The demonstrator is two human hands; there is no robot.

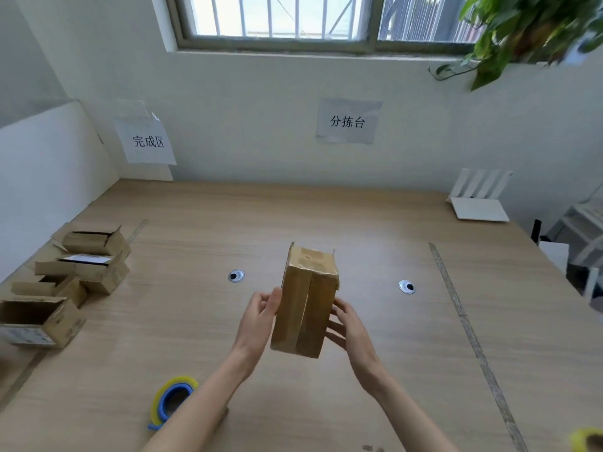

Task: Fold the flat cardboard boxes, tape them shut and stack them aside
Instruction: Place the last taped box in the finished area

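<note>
A brown cardboard box (306, 301) is held above the middle of the wooden table (359, 223), its two flaps folded together with a seam facing me. My left hand (261, 316) grips its left side, thumb near the front edge. My right hand (347, 327) holds its right side with the fingers spread along the wall. A roll of yellow tape on a blue dispenser (173, 399) lies on the table near my left forearm. Several folded boxes (85, 265) with open tops stand at the table's left edge.
Two round cable grommets (236, 276) (407, 286) sit in the tabletop. A white router (478, 199) stands at the back right. Another yellow tape roll (587, 440) shows at the bottom right corner. Paper signs hang on the wall; a plant hangs at top right.
</note>
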